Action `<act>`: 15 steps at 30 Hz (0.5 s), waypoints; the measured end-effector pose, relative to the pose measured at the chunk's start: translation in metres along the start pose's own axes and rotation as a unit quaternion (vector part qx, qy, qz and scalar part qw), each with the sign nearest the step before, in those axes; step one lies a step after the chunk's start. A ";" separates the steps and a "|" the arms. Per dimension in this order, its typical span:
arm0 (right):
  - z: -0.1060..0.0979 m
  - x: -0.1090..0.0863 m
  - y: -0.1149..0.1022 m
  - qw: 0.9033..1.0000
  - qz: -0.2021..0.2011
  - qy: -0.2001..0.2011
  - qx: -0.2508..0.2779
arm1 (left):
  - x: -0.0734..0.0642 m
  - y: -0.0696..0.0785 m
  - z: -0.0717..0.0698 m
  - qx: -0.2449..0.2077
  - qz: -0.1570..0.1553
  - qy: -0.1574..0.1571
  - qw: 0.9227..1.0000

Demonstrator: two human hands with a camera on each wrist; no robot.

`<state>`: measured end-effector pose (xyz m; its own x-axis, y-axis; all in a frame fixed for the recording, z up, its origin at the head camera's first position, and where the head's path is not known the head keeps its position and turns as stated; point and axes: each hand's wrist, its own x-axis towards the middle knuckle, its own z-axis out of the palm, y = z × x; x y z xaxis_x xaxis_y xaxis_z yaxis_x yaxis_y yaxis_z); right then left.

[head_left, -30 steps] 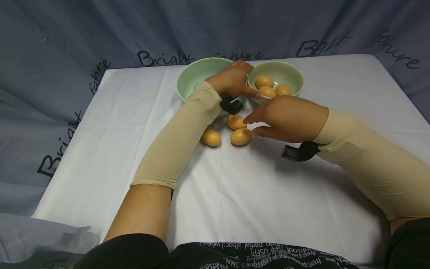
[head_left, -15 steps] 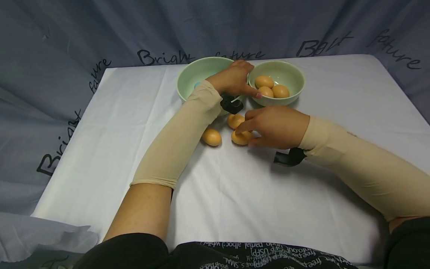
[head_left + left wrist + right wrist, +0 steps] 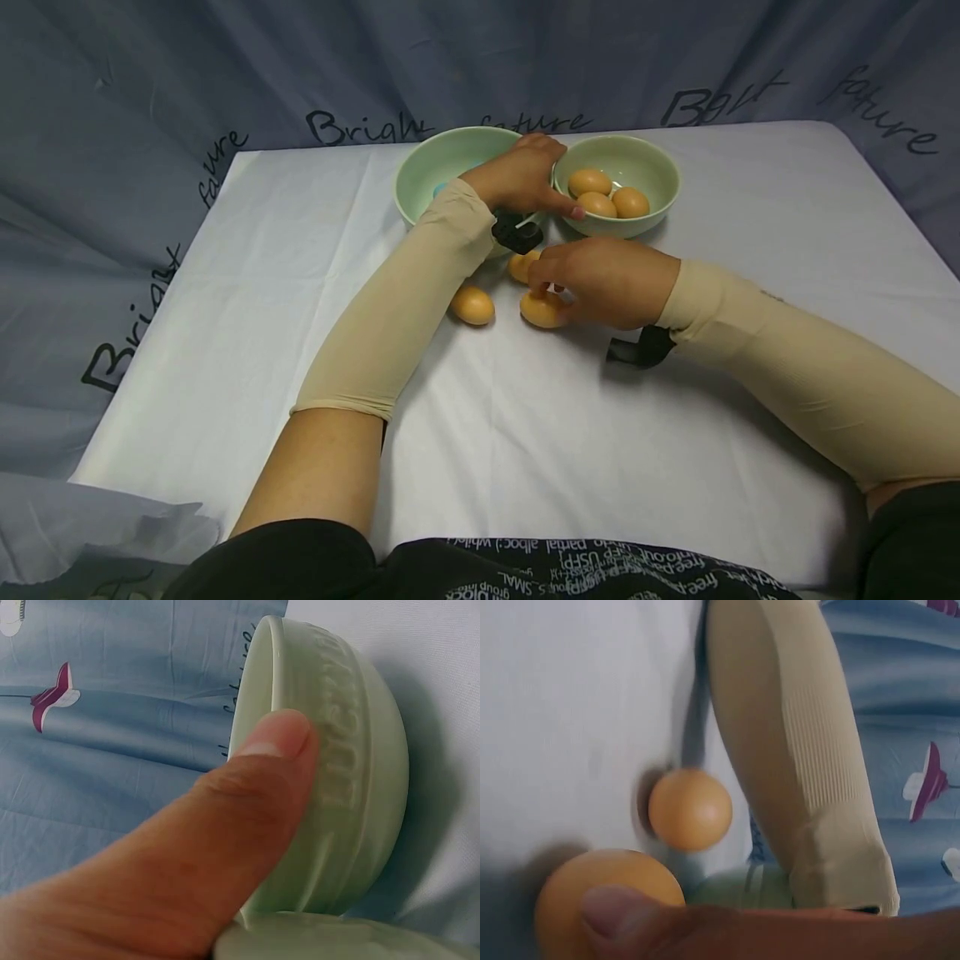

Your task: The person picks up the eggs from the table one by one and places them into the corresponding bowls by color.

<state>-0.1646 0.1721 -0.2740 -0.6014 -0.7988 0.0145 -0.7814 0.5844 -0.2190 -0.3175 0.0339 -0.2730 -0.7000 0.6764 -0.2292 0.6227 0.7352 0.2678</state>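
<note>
My left hand (image 3: 517,179) holds the rim of the right-hand pale green bowl (image 3: 654,171), where the two bowls meet. In the left wrist view its thumb (image 3: 262,776) presses the bowl's outer wall by raised lettering; its other fingers are hidden there. Three brown eggs (image 3: 590,182) lie in that bowl. In front of it, my right hand (image 3: 611,279) pinches an egg (image 3: 538,312) on the cloth, the thumb lying against the egg (image 3: 562,900) in the right wrist view. Another egg (image 3: 520,267) sits just behind, partly covered by the hand.
A larger green bowl (image 3: 420,179) stands at the left with something blue (image 3: 439,190) inside, mostly hidden by the left arm. One more egg (image 3: 474,306) lies beside the left sleeve. White cloth (image 3: 525,433) covers the table; a grey-blue curtain (image 3: 480,58) hangs behind.
My right hand has come down and left from the right bowl's front and closed its fingers on the nearest egg. An egg inside the bowl has shifted slightly. The left hand stays put.
</note>
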 end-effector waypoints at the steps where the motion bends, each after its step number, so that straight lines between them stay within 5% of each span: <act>1: 0.001 0.000 -0.001 1.000 -0.013 -0.001 0.005 | 0.000 0.000 0.000 0.000 -0.002 -0.002 1.000; 15: 0.004 0.001 0.002 0.995 -0.087 -0.020 0.038 | -0.001 0.000 -0.001 0.002 -0.004 -0.008 1.000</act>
<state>-0.1661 0.1719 -0.2782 -0.4498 -0.8929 0.0206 -0.8573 0.4252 -0.2902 -0.3172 0.0335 -0.2723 -0.6987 0.6718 -0.2460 0.6190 0.7400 0.2629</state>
